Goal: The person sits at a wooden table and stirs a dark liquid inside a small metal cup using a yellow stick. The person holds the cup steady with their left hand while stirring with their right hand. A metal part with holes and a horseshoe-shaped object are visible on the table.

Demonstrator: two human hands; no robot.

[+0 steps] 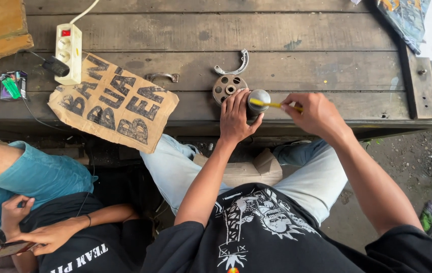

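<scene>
At desk (302, 60) edge: your left hand (236, 119) clamps upright metal cylinder (257, 103); right hand (316, 114) fingers pinch yellow brush (271, 104), lying crosswise over its top.

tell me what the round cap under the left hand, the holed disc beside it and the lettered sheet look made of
Round cap: likely metal, smooth grey with a dull sheen. Holed disc: probably cast metal, brownish, matte, maybe rusty. Lettered sheet: brown cardboard, torn ragged edges.
</scene>
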